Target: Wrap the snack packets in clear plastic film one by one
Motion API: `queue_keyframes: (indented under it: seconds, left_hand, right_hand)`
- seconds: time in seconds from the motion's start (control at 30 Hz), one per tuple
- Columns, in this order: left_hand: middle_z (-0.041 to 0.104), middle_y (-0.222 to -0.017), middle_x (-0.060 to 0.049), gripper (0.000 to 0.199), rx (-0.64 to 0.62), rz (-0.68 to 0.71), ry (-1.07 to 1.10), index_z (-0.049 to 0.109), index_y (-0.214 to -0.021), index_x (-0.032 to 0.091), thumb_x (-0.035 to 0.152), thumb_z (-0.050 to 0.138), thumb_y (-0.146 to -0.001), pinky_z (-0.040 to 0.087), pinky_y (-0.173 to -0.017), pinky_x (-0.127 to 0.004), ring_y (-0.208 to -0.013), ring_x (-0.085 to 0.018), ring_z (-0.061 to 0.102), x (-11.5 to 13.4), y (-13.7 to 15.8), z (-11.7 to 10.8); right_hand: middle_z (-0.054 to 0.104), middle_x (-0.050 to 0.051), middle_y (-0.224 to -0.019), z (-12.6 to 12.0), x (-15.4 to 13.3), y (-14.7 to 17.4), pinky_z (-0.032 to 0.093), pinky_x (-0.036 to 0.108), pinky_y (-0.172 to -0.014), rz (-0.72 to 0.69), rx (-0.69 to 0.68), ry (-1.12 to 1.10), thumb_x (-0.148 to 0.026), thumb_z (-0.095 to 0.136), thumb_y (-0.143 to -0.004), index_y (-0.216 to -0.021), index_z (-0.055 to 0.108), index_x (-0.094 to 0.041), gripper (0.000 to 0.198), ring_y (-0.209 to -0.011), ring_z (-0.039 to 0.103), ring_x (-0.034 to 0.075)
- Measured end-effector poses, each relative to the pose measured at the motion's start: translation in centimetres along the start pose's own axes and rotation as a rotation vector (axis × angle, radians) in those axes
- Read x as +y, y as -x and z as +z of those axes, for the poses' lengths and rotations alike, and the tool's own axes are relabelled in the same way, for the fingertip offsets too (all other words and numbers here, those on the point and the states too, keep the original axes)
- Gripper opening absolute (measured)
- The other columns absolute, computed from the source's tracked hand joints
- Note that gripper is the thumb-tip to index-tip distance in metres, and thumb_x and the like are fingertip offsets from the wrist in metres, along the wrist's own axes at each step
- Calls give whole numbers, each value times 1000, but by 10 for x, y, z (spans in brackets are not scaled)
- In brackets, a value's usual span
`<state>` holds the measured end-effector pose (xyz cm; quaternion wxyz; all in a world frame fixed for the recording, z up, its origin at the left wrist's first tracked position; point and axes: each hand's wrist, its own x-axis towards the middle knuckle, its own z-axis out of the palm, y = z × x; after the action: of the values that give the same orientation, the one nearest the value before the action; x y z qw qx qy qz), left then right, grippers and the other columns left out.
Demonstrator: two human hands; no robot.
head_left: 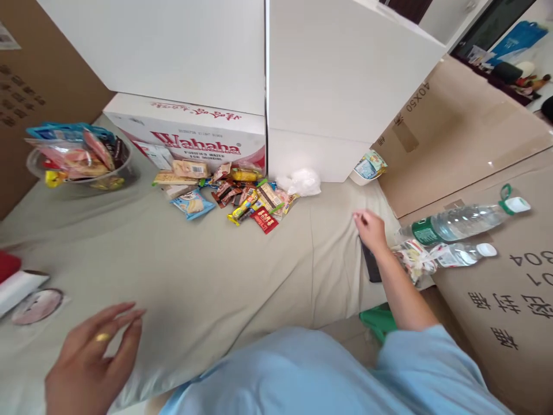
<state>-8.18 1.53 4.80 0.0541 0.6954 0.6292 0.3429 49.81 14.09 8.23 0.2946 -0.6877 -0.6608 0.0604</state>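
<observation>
My left hand (97, 357) hovers over the near left of the pale green cloth (194, 271), with a gold ring on one finger. Its fingers are stretched forward, the thumb apart, and nothing is between them. At the right side of the cloth, my right hand (370, 229) is closed, its fingertips pinched at the fabric where creases run toward it. Beneath that wrist lies a dark flat object (371, 264), partly hidden. Ahead in the middle sits a pile of wrapped snacks (246, 196), with a crumpled white plastic bag (305, 182) beside it.
A clear bowl of packaged snacks (93, 183) stands at left. A Wahaba water carton (194, 135) and white panels (319, 86) close off the back. Cardboard (496, 190) walls the right, beside a large bottle (466, 222) and a smaller bottle (458, 255). A paper tub (367, 168) stands behind.
</observation>
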Motion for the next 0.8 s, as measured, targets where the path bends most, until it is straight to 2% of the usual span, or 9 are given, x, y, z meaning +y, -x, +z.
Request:
queue_keyframes:
  seconds: [0.07,0.1,0.13,0.2,0.3,0.4,0.53,0.67,0.8]
  left_hand:
    - [71,-115,6,35,12,-94,-55,69,-118,54,39,53,-91,57,-91,-53,-108,-31,65,-8,-38,2]
    - [71,-110,1,27,-3,-101,-65,74,-110,42,40,54,-92,55,-98,-52,-108,-30,66,-11,-58,6]
    - [70,-109,-4,27,-19,-125,-85,74,-106,30,40,52,-93,54,-102,-52,-109,-29,65,-16,-80,10]
    - [66,-120,-14,37,-45,-216,-126,70,-117,14,36,52,-93,53,-102,-48,-114,-29,63,-30,-124,21]
    - [55,-139,-22,51,36,-317,-234,57,-138,5,26,55,-92,43,-115,-49,-133,-33,52,-58,-188,37]
    - [40,-159,-20,69,-63,-344,-294,42,-153,10,22,61,-88,35,-121,-47,-146,-33,41,-80,-240,49]
    - [38,-163,-17,74,-168,-369,-263,47,-151,17,17,69,-80,42,-115,-51,-137,-36,51,-96,-277,59]
    - [39,-162,-16,61,-164,-382,-261,55,-142,12,16,65,-82,41,-114,-49,-137,-37,51,-98,-279,63]
    - [51,-149,-18,39,-62,-389,-265,65,-123,5,25,57,-91,41,-113,-45,-135,-36,53,-89,-249,58]
  right_hand:
    - [77,8,-98,16,-13,70,57,36,-87,-53,-88,-50,-34,53,-101,-102,75,-18,28,-91,73,22]
    - [77,8,-97,22,-21,103,58,37,-86,-59,-101,-69,-35,52,-101,-102,75,-20,28,-91,74,23]
    - [77,8,-98,28,-28,133,59,38,-85,-56,-107,-78,-35,52,-102,-103,75,-21,27,-93,74,24]
    - [77,8,-99,40,-40,182,62,41,-83,-60,-106,-95,-34,53,-101,-104,75,-24,24,-91,75,26]
    - [75,8,-98,60,-53,227,62,43,-77,-142,-76,-74,-30,54,-101,-108,73,-27,21,-88,73,27]
    - [72,9,-92,77,-60,242,57,40,-75,-229,12,51,-27,54,-101,-108,71,-22,18,-83,69,25]
    - [69,8,-90,83,-62,238,52,36,-76,-262,46,162,-22,53,-102,-107,67,-19,15,-82,65,23]
    - [68,8,-89,81,-63,237,50,37,-77,-274,36,169,-20,53,-102,-107,66,-18,14,-83,63,23]
    - [68,8,-90,81,-65,238,49,36,-78,-272,37,167,-19,53,-102,-107,65,-18,13,-84,63,22]
